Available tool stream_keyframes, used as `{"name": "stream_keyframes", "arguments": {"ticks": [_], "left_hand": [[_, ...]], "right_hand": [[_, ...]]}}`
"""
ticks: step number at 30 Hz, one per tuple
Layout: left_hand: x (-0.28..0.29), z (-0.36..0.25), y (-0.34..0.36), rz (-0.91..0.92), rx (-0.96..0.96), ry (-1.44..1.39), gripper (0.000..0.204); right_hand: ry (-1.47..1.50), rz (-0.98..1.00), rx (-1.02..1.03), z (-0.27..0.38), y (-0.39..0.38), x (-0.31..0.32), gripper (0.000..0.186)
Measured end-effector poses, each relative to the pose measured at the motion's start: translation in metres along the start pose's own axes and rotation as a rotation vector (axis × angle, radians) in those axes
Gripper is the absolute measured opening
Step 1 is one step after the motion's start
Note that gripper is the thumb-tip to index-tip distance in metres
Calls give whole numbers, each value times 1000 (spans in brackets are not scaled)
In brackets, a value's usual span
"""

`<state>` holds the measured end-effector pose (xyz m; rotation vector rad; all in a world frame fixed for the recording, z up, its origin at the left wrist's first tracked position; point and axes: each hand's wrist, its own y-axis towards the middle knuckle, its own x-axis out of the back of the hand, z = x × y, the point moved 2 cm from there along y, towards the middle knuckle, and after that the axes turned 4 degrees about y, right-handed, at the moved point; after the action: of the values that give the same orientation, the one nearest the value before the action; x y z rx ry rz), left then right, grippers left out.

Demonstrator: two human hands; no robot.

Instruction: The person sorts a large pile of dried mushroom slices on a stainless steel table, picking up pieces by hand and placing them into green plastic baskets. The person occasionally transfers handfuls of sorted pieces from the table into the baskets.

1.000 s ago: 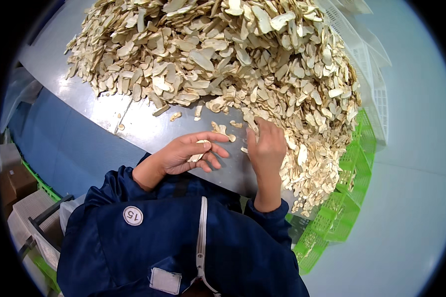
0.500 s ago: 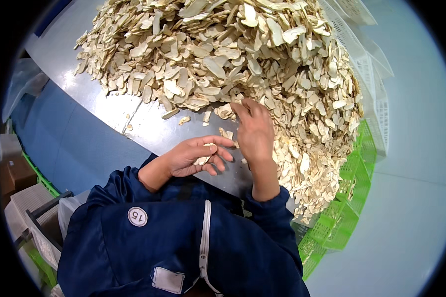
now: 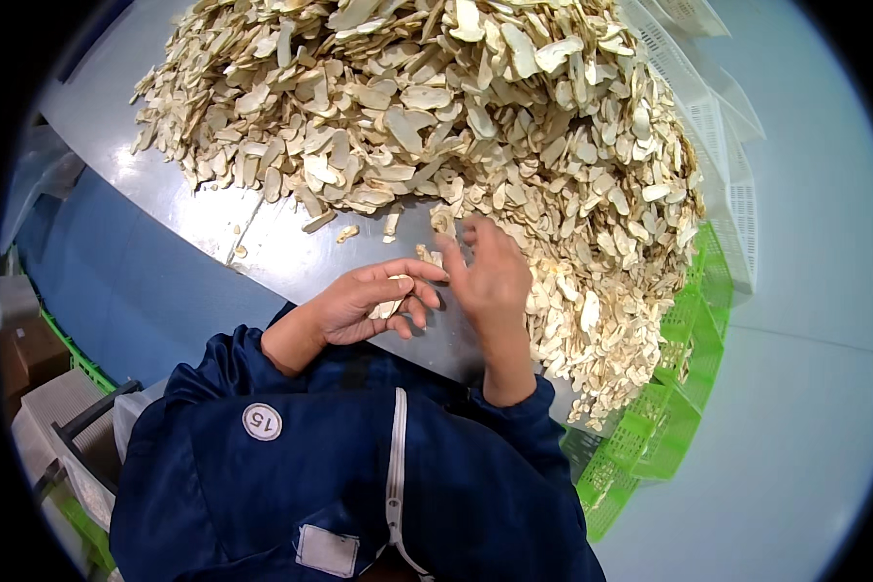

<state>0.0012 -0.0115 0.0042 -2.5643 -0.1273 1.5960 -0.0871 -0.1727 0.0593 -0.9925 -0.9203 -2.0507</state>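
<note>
My left hand [image 3: 354, 303] is turned partly palm up above the steel table [image 3: 291, 252], its thumb pressed on a pale dried mushroom slice [image 3: 386, 307], fingers loosely curled. My right hand [image 3: 491, 285] is at the near edge of a large heap of dried slices [image 3: 398, 107], palm down, thumb and fingers apart and slightly blurred, with nothing clearly held. A few loose slices [image 3: 347, 233] lie on the metal between heap and hands.
White perforated crates [image 3: 741, 223] and green plastic baskets [image 3: 640, 438] line the right side beside a pale floor [image 3: 795, 407]. A blue surface [image 3: 126, 272] is at left, with cardboard boxes [image 3: 29, 354], a pale crate [image 3: 63, 407] and plastic bags [image 3: 44, 170].
My right hand first moved up and left toward loose slices, then slightly down with its thumb and fingers spreading. My left hand keeps its slice, with little movement.
</note>
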Motion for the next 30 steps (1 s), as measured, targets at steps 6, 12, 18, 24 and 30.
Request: {"name": "stream_keyframes", "arguments": {"ticks": [6, 12, 18, 24, 30], "left_hand": [[6, 3, -2, -48, -68, -33, 38], [-7, 0, 10, -243, -132, 235, 36], [-16, -3, 22, -401, -218, 334, 19], [-13, 0, 22, -427, -310, 558, 15], [-15, -4, 15, -485, -332, 582, 13]], "right_hand": [[61, 137, -157, -10, -1, -7, 26], [821, 162, -458, -26, -25, 5, 25], [1054, 194, -429, -5, -31, 8, 30], [687, 150, -281, -7, -34, 9, 26], [785, 124, -358, -18, -42, 8, 29]]}}
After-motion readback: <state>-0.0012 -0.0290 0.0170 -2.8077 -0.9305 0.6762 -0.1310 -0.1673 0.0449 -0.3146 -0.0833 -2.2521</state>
